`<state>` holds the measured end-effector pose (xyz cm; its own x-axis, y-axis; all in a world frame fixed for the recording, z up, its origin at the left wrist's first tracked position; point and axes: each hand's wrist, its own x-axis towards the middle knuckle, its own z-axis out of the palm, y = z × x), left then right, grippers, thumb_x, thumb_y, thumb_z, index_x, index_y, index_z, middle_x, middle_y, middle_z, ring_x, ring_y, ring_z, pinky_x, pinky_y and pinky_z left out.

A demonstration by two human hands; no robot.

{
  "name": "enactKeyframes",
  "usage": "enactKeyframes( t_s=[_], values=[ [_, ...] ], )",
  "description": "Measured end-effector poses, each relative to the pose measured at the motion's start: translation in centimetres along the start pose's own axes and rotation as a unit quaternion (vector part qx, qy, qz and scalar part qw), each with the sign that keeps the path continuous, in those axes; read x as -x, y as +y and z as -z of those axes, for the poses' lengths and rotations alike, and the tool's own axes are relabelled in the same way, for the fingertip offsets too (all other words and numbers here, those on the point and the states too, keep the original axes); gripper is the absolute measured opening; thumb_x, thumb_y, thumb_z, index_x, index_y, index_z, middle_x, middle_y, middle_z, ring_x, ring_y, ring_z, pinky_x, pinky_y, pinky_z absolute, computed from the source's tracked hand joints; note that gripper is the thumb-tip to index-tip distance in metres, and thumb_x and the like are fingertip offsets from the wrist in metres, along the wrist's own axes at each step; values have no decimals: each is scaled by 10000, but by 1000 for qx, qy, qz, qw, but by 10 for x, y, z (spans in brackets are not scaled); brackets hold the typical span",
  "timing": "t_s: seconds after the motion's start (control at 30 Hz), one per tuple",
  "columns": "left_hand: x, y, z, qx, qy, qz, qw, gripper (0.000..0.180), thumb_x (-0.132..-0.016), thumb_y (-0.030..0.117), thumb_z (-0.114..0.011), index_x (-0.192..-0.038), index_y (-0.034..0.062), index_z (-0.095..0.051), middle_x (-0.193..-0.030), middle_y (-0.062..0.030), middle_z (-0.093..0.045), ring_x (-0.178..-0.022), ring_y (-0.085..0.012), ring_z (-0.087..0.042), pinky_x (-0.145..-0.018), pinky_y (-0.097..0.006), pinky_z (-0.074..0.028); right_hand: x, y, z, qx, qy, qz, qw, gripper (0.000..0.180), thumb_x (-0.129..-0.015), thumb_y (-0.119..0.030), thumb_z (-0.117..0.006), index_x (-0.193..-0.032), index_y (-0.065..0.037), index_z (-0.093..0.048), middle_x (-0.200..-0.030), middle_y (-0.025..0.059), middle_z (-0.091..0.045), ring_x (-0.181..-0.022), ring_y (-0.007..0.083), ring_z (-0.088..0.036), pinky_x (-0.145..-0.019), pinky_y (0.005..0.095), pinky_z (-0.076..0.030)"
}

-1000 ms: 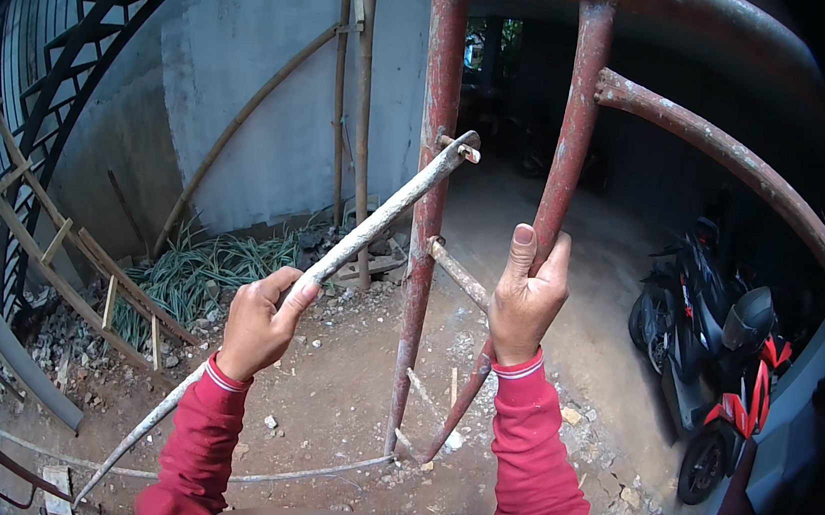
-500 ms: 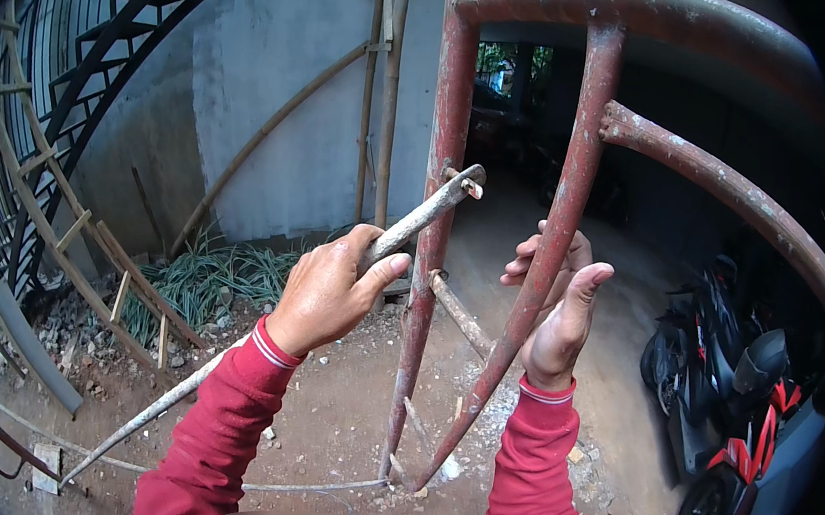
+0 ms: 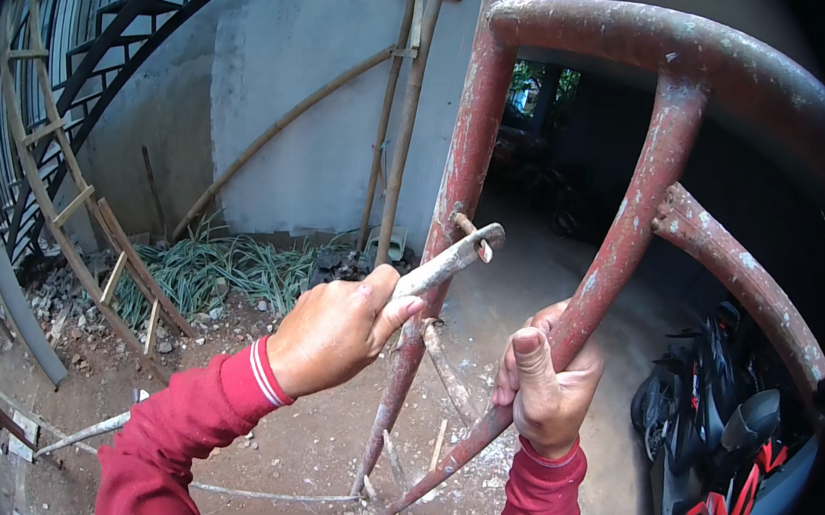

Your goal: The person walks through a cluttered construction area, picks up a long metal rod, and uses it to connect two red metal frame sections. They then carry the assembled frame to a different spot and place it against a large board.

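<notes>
A red, paint-worn scaffold frame (image 3: 470, 143) stands upright in front of me. My left hand (image 3: 332, 332) is closed round a pale metal brace pipe (image 3: 440, 266) near its flattened upper end. That end, with a hole in it, sits at a short pin (image 3: 462, 224) on the frame's left post; whether the pin passes through the hole I cannot tell. The pipe slants down left behind my left forearm to the ground. My right hand (image 3: 551, 391) wraps round the frame's slanted inner tube, with the thumb up along its near side.
Parked motorcycles (image 3: 716, 430) stand to the right. A wooden ladder (image 3: 63, 186) and a black metal stair (image 3: 119, 36) rise at the left. Bamboo poles (image 3: 411, 107) lean by the pale wall (image 3: 291, 74). Plants (image 3: 219, 277) and rubble lie along its foot.
My right hand, before open beside the slanted tube, has closed round it. The frame appears nearer and more tilted. My left hand keeps its grip on the brace pipe, now a little lower.
</notes>
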<state>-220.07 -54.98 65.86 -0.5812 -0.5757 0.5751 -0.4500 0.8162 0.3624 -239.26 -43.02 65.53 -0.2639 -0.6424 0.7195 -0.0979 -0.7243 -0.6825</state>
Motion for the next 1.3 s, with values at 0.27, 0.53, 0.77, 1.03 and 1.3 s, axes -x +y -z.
enactKeyframes(
  t_s=[0.27, 0.53, 0.77, 1.03, 1.3],
  values=[
    [-1, 1, -4, -39, 58, 4, 998, 344, -1020, 354, -539, -912, 33, -479, -608, -206, -578, -588, -443, -605, -504, -507, -438, 3, 5, 1, 13, 8, 34, 999, 360, -929, -309, -730, -883, -47, -487, -627, -7, -493, -450, 57, -479, -400, 210, -366],
    [-2, 2, 4, 5, 22, 7, 1000, 338, -1021, 341, -542, -907, 24, -508, -589, -201, -565, -565, -427, -605, -500, -495, -445, 7, -1, -9, 38, 45, 28, 998, 377, -931, -333, -722, -881, -46, -483, -615, -11, -476, -430, 59, -459, -386, 213, -350],
    [15, 20, 12, -16, 10, -27, 999, 339, -1023, 348, -541, -955, 16, -517, -609, -215, -576, -597, -433, -626, -512, -493, -476, 7, -6, -5, 53, 26, 26, 998, 329, -951, -278, -704, -876, -50, -480, -601, -7, -485, -433, 62, -470, -389, 217, -366],
    [28, 34, 1, 3, -7, -26, 1000, 374, -1031, 394, -497, -982, 24, -495, -646, -231, -607, -618, -464, -627, -533, -531, -486, 5, 6, -18, 82, -51, 103, 990, 314, -1008, -312, -609, -928, -45, -463, -549, -6, -446, -398, 72, -427, -382, 214, -348],
    [24, 25, -15, -4, 14, -16, 1000, 377, -1017, 410, -523, -970, 37, -500, -636, -198, -615, -619, -428, -647, -522, -501, -496, 10, 0, -22, 109, -15, 59, 992, 341, -1007, -345, -607, -951, -37, -472, -552, -10, -429, -404, 66, -411, -386, 204, -350]
  ],
)
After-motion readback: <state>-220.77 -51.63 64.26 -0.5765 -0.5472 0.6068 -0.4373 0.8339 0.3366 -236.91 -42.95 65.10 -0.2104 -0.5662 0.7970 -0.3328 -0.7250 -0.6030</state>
